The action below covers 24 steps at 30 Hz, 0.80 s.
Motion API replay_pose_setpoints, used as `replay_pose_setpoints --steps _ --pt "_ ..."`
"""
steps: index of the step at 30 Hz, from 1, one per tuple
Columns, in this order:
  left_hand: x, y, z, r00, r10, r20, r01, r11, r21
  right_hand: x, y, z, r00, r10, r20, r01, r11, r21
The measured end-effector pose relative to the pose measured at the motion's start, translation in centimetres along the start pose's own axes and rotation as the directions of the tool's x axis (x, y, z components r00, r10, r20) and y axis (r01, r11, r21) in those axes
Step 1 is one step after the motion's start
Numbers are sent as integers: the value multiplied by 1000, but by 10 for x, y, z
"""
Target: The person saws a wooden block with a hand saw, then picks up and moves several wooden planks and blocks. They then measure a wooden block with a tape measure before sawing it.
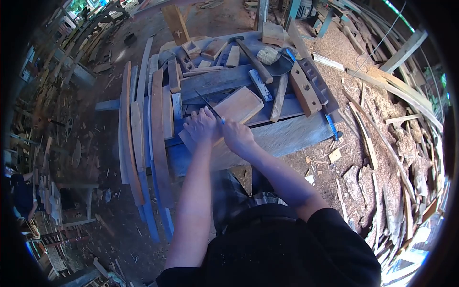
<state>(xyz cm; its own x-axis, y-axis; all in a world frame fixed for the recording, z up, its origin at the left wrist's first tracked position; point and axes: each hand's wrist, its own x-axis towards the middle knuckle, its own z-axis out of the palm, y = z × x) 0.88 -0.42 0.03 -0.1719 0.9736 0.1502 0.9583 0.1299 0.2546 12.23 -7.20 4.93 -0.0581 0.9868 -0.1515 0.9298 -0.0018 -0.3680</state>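
Observation:
A light wooden board (240, 106) lies slanted across the workbench (287, 136). My left hand (201, 125) rests on the board's lower left part, fingers spread. Beside it, my right hand (236, 135) is closed around the handle of a thin dark tool (208, 102), whose narrow blade points up and left over the board. Whether the blade touches the wood cannot be made out. Just behind the board lie a paint-worn wood strip (260, 85) and a small wooden bar (279, 98).
A hammer (255, 61), a dark bowl (279, 66), a block with round holes (305, 91) and several wood blocks lie on the bench. Long planks (157, 134) stand along its left side. Scrap wood and shavings cover the ground at right. Someone's dark clothing shows at far left.

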Motion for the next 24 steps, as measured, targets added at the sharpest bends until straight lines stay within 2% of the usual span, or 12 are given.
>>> replay_pose_setpoints --steps 1,2,4,8,11,14,16,17,19,22,24 --pt "1 2 -1 1000 3 -17 -3 1000 1 -12 3 -5 998 -68 -4 68 997 -23" --pt "3 2 -1 1000 0 -17 0 1000 -6 -19 6 -2 998 -69 -3 69 997 -30" --pt "2 4 -4 1000 -3 1 3 1000 -31 -32 12 5 996 87 31 -87 996 1" --pt "2 5 -10 999 -3 48 3 1000 -4 8 -1 15 997 69 31 -69 997 16" --pt "3 1 -3 998 -12 67 12 1000 1 15 -4 15 998 65 -26 -65 998 6" --pt "4 3 0 1000 -5 -16 5 1000 0 -19 6 -2 999 -5 38 6 1000 -3" --pt "1 4 0 995 4 -100 -6 1000 -24 -34 12 5 994 100 51 -101 995 22" --pt "0 4 -1 996 4 -88 -6 1000 -21 -27 13 12 992 106 61 -108 994 23" --pt "2 5 -11 998 -2 56 1 1000 7 5 9 22 999 14 29 -15 1000 5" --pt "2 4 -8 999 -7 37 8 1000 -17 27 -6 14 1000 18 2 -18 999 -30" --pt "1 4 -6 1000 -9 29 9 1000 -14 2 1 1 1000 -29 7 29 999 -18"
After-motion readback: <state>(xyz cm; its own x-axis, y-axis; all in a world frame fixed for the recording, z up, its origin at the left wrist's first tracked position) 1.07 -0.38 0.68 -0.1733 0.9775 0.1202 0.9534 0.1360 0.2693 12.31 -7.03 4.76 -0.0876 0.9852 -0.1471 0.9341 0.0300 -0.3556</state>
